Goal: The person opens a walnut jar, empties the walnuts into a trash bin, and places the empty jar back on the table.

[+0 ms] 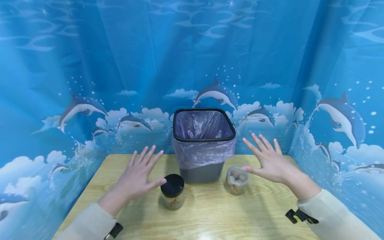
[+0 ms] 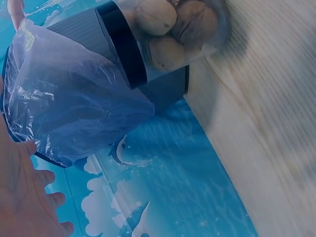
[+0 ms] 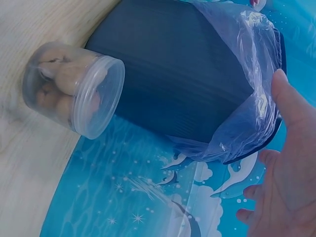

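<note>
My left hand (image 1: 136,176) hovers with fingers spread, its thumb near a clear jar with a black lid (image 1: 172,185). Walnuts (image 2: 196,22) show through that jar's wall in the left wrist view. On the other side, my right hand (image 1: 271,163) is also spread and holds nothing. Its thumb is close to a second clear plastic jar (image 1: 235,187), which has no black lid and contains several round brown walnuts (image 3: 69,79). Between and behind the jars stands a grey trash bin (image 1: 201,173), lined with a translucent purple bag (image 1: 204,153) under a black rim.
Both jars and the bin stand on a light wood-grain table (image 1: 207,213). A blue curtain (image 1: 192,50) printed with dolphins and clouds surrounds the table at the back and sides. Black straps (image 1: 301,216) sit on both sleeves.
</note>
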`<state>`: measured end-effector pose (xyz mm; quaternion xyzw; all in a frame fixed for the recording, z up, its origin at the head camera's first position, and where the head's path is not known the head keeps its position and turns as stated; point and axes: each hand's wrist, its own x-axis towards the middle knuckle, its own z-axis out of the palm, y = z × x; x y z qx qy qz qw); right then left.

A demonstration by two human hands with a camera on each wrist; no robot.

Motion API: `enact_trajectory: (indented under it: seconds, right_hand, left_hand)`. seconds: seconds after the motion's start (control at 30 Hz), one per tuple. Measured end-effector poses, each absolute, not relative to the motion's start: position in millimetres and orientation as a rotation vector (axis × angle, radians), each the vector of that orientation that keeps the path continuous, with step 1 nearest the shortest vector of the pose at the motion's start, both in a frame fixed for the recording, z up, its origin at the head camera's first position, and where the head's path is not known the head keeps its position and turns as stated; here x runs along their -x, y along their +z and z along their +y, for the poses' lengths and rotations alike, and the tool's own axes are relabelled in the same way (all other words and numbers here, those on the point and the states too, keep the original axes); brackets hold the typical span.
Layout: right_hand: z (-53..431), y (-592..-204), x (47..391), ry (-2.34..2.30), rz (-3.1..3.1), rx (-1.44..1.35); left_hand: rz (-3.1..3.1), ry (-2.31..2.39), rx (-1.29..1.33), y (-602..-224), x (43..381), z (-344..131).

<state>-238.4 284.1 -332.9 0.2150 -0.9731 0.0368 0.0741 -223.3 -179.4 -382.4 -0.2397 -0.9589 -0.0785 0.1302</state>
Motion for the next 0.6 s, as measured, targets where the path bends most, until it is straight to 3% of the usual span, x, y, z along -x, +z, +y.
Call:
enact_trajectory:
  seconds: [0.6]
  right_hand:
    - [282.1, -347.9, 234.1, 0.202, -2.879, -0.654]
  left_hand:
    - [-2.762, -0.329, 0.691, -395.6, 218.1, -174.2]
